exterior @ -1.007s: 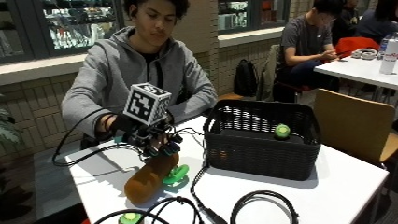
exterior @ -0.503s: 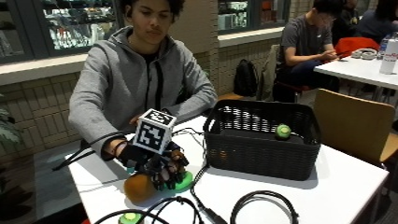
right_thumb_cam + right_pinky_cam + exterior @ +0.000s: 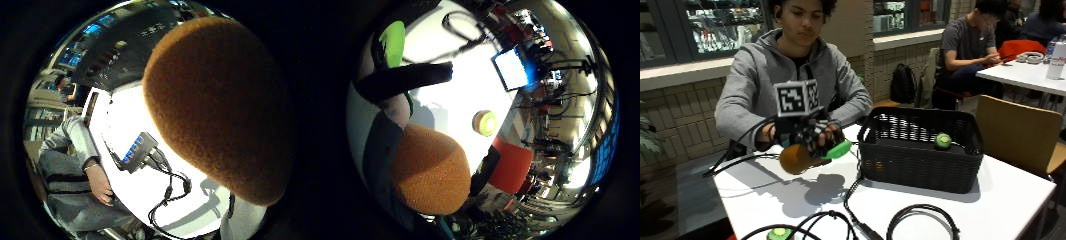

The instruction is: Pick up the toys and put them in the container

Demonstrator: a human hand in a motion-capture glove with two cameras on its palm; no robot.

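My gloved right hand grips an orange carrot-shaped plush toy with green leaves, lifted above the white table left of the black basket. The orange body fills much of the thumb side palm view and shows in the little finger side view as an orange toy with a green leaf. A small green round toy lies inside the basket. Another small green and yellow toy sits at the table's near edge, seen also as a round toy on the table.
Black cables loop across the table's front. A small device with blue lights and its cable lies on the table. The person's bare left hand rests by the table's edge. A wooden chair stands right of the basket.
My hand closed on the orange plush toy that lay on the table and lifted it up, toward the basket. The basket and small green toys stayed put.
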